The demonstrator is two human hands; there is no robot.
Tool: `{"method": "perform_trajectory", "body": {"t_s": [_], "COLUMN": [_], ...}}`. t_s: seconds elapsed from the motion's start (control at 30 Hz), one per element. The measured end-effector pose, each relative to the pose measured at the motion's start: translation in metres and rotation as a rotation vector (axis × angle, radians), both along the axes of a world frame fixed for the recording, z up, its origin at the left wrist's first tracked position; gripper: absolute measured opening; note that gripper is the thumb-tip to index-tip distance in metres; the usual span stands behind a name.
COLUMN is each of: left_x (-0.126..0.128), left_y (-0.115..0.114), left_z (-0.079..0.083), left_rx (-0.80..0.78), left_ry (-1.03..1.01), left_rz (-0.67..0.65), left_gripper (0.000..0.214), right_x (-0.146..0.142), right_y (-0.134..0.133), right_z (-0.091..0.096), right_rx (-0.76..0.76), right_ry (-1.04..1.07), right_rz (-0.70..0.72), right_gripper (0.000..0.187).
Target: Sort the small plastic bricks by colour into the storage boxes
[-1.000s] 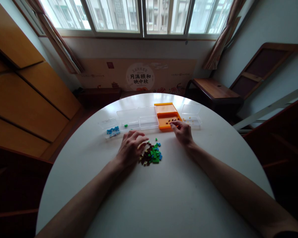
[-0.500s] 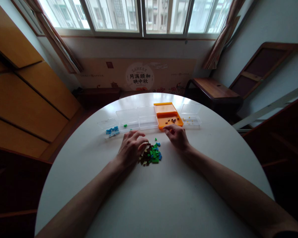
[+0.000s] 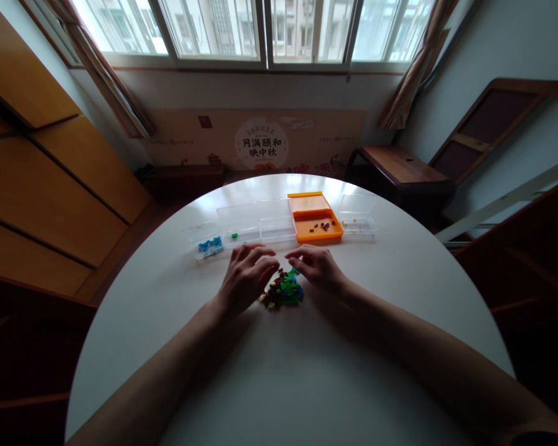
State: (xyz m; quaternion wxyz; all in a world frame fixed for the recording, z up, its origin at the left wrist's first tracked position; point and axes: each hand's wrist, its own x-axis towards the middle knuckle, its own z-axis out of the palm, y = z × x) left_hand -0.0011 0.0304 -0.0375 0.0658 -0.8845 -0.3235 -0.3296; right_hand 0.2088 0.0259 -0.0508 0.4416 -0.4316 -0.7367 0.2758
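A small heap of toy building bricks in green, brown, blue and cream lies on the white table between my hands. My left hand hovers at the heap's left side, fingers curved and thumb apart, with nothing visible in it. Over the far right edge of the heap is my right hand. Its fingers point left and its thumb is a little apart from them; no brick shows there. The two hands' fingertips almost face each other. Some bricks are hidden behind the fingers.
Open-lidded boxes stand in a row beyond my hands: a clear box with blue bricks, a clear double box with a green brick, an orange box with several brown bricks, and a clear box with yellow pieces. The round table supports everything.
My right hand has moved left and nearer, from the front of the orange box to the heap. My left hand has stayed almost in place, shifting slightly.
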Motion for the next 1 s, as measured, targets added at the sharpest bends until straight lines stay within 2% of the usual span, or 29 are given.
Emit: {"method": "perform_trajectory", "body": {"t_s": [0.17,0.47,0.57,0.73,0.8,0.9,1.0], "left_x": [0.001,-0.001,-0.001,-0.002,-0.002,-0.003,-0.005], "left_y": [-0.001,-0.001,-0.001,-0.002,-0.002,-0.002,-0.001], "left_z": [0.002,0.003,0.002,0.0,-0.002,-0.004,-0.005], "left_rx": [0.081,0.143,0.139,0.142,0.139,0.125,0.111], "left_ry": [-0.052,-0.082,-0.068,-0.068,-0.065,-0.059,-0.058], "left_rz": [-0.031,-0.037,-0.041,-0.057,-0.054,-0.039,-0.006], "left_gripper": [0.007,0.006,0.006,0.008,0.007,0.006,0.005], "right_x": [-0.01,-0.011,-0.004,0.025,0.037,0.049,0.052], "right_y": [-0.004,-0.001,0.008,0.033,0.042,0.05,0.053], "right_z": [0.006,-0.003,-0.003,-0.005,-0.008,-0.013,-0.015], "right_rx": [-0.084,-0.165,-0.099,0.005,0.004,-0.014,-0.029], "right_ry": [0.122,0.144,0.115,0.097,0.112,0.151,0.181], "right_rz": [0.153,0.175,0.044,-0.417,-0.548,-0.632,-0.635], "right_gripper": [0.02,0.016,0.017,0.022,0.024,0.026,0.028]}}
